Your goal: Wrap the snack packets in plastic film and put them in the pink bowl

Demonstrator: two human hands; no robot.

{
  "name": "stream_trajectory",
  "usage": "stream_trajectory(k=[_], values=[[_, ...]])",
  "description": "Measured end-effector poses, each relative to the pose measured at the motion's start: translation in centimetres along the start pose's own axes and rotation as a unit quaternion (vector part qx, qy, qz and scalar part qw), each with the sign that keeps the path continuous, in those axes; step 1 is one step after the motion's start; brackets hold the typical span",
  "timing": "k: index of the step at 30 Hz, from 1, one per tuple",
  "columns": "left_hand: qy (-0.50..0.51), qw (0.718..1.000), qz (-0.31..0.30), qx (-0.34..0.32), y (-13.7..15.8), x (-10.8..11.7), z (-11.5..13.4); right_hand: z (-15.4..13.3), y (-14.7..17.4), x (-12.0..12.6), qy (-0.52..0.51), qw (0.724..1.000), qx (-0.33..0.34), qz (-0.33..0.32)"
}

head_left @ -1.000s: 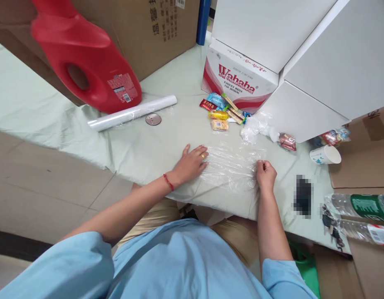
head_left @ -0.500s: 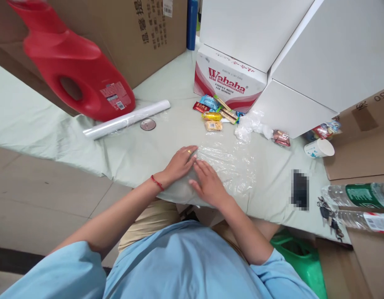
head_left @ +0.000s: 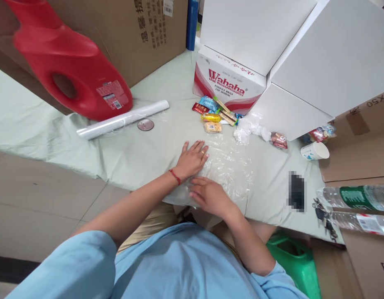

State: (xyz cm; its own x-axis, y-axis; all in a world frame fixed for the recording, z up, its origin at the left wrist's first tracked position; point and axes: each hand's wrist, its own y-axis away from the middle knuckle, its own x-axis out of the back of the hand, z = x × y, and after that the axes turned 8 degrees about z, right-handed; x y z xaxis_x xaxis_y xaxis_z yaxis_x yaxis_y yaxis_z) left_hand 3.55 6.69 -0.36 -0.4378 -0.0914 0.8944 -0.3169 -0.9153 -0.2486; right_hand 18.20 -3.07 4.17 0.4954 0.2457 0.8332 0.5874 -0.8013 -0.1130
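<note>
A crinkled sheet of clear plastic film (head_left: 232,170) lies spread on the cloth-covered table in front of me. My left hand (head_left: 193,160), with a ring and a red cord bracelet, rests flat on the left part of the film, fingers spread. Nearer to me, my right hand (head_left: 212,197) touches the film with its fingers pointing left. They are slightly bent, and a gap shows between thumb and fingers. Several wrapped snacks (head_left: 212,118) lie beyond the film, beside a crumpled clear plastic bag (head_left: 249,128).
At the left, a roll of film (head_left: 123,119) lies by a red jug (head_left: 76,70) and a round metal disc (head_left: 145,124). A Wahaba-style water carton (head_left: 229,81) stands behind the snacks. To the right are a paper cup (head_left: 315,151), keys (head_left: 324,218) and plastic bottles (head_left: 353,197).
My left hand has moved slightly right and its fingers have spread. My right hand has drawn back toward me, with its fingers more bent and turned left.
</note>
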Motion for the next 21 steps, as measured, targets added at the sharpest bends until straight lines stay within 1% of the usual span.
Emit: stream_trajectory(k=[2, 4, 5, 7, 8, 9, 11, 13, 15, 17, 20, 21], values=[[-0.023, 1.0, 0.005, -0.017, 0.4, -0.1, -0.5, 2.0, 0.5, 1.6, 0.005, 0.996, -0.036, 0.083], [-0.037, 0.999, 0.012, -0.021, 0.7, 0.0, -0.5, 5.2, 1.4, 2.7, 0.057, 0.979, -0.093, 0.173], [-0.04, 0.999, 0.014, -0.02, 0.8, 0.1, -0.4, 6.9, 2.2, 3.0, 0.084, 0.969, -0.122, 0.198], [-0.04, 0.999, 0.014, -0.018, 0.9, 0.3, -0.2, 10.3, 4.1, 3.4, 0.115, 0.954, -0.182, 0.209], [-0.037, 0.999, 0.013, -0.016, 0.9, 0.3, -0.1, 11.7, 5.1, 3.6, 0.118, 0.953, -0.198, 0.198], [-0.033, 0.999, 0.013, -0.014, 0.9, 0.3, 0.0, 12.8, 6.0, 3.9, 0.114, 0.955, -0.2, 0.184], [-0.023, 1.0, 0.016, -0.011, 0.8, 0.2, 0.0, 14.1, 7.3, 4.7, 0.101, 0.961, -0.194, 0.171], [-0.011, 1.0, 0.021, -0.011, 0.8, 0.2, 0.0, 14.5, 6.8, 6.0, 0.091, 0.961, -0.197, 0.172], [0.003, 1.0, 0.023, -0.009, 0.8, 0.1, -0.1, 14.6, 4.3, 7.3, 0.088, 0.958, -0.207, 0.177], [0.017, 1.0, 0.024, -0.008, 0.8, 0.1, -0.2, 14.7, 0.0, 8.4, 0.096, 0.957, -0.197, 0.191], [0.03, 0.999, 0.024, -0.007, 0.8, 0.2, -0.2, 15.0, -8.3, 9.2, 0.151, 0.955, -0.124, 0.225], [0.032, 0.999, 0.023, -0.005, 0.8, 0.2, -0.2, 15.1, -11.0, 9.2, 0.177, 0.952, -0.103, 0.228]])
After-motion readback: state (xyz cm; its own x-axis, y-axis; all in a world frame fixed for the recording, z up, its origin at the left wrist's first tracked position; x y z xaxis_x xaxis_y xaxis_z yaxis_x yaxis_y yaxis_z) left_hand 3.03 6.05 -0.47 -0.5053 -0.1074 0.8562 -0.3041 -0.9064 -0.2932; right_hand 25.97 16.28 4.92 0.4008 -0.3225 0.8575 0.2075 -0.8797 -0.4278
